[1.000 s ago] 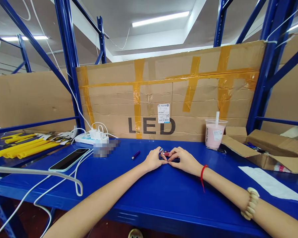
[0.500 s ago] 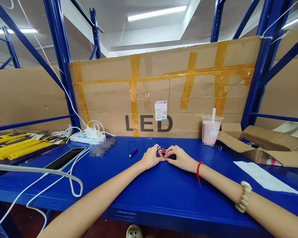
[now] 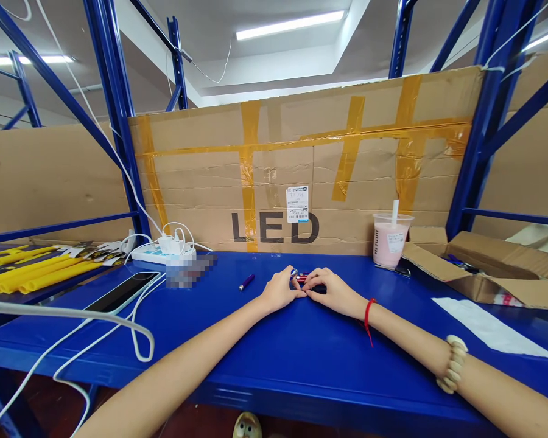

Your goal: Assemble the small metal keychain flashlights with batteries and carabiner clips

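My left hand [image 3: 283, 292] and my right hand [image 3: 326, 289] meet fingertip to fingertip over the middle of the blue table. Both are closed in a pinch around a small, shiny red pen-like piece [image 3: 302, 278], mostly hidden by the fingers. A small blue and silver bit [image 3: 294, 274] shows by my left index finger; I cannot tell whether it belongs to the red piece. Left of my left hand, apart from it, lies a short purple pen-like piece [image 3: 246, 282] with a silvery end.
A pink drink cup [image 3: 390, 243] with a straw and an open cardboard box [image 3: 479, 286] stand right, near a white sheet [image 3: 493, 328]. Leftward are a phone [image 3: 123, 293], white cables, a power strip [image 3: 144, 253] and yellow tubes [image 3: 50, 274]. A tall cardboard panel [image 3: 201, 188] backs the table [image 3: 274, 353].
The whole view has shifted slightly. Both hands keep nearly the same pinched pose around the red piece, and nothing on the table has visibly moved.
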Demonstrator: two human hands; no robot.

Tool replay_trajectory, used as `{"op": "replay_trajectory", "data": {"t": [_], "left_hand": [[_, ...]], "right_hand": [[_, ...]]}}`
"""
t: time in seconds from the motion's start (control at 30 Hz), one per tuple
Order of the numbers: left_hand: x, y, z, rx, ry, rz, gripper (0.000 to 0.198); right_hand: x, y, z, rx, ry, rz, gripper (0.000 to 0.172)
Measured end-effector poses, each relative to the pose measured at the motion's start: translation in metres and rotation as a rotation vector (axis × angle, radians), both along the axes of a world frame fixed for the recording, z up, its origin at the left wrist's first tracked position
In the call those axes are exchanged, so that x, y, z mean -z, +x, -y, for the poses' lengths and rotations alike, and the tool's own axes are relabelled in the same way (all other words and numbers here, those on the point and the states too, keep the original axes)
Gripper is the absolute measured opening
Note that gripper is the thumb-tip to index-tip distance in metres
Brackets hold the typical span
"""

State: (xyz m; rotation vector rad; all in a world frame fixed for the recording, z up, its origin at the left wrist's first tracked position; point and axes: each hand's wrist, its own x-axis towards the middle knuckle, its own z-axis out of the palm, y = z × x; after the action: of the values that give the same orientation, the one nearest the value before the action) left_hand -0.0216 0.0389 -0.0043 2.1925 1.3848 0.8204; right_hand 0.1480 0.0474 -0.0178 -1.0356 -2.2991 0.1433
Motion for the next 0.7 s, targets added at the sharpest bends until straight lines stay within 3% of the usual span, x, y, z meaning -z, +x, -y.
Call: {"op": "replay_trajectory", "data": {"t": [0.27,0.4,0.7], "left_hand": [[0.005,-0.001,-0.005,0.011,0.020,0.042,0.032],[0.007,0.001,-0.004,0.033,0.085,0.096,0.027],[-0.002,0.004,0.003,0.108,0.218,0.311,0.026]], "right_hand": [[-0.008,-0.002,0.007,0.029,0.055,-0.011,0.013],[-0.012,-0.002,0.010,0.110,0.058,-0.056,0.024],[-0.013,-0.006,0.010,0.073,-0.114,-0.277,0.035]]}}
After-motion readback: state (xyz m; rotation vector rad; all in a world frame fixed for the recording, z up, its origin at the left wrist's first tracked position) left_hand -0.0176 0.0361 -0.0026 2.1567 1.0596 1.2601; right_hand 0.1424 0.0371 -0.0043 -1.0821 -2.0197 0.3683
